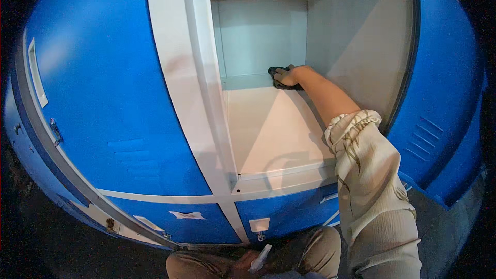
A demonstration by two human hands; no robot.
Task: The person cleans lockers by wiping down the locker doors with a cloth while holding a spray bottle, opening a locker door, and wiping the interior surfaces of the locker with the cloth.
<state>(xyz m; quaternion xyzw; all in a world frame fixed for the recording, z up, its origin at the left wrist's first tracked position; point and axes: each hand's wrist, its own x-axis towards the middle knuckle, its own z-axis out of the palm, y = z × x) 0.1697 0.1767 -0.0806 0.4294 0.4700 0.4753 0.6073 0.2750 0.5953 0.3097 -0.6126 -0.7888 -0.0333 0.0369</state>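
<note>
My right hand presses a dark cloth onto the floor of an open metal locker compartment, near its back and right walls. The cloth is bunched under my palm and fingers. Low in the view, between my knees, my left hand is dim and partly hidden in shadow. It holds a slim, pale, translucent object, whose exact kind I cannot make out.
The compartment's blue door stands swung out on the right. A shut blue locker door with louvres fills the left. A white frame post divides them. Lower blue doors with a latch lie just before my knees.
</note>
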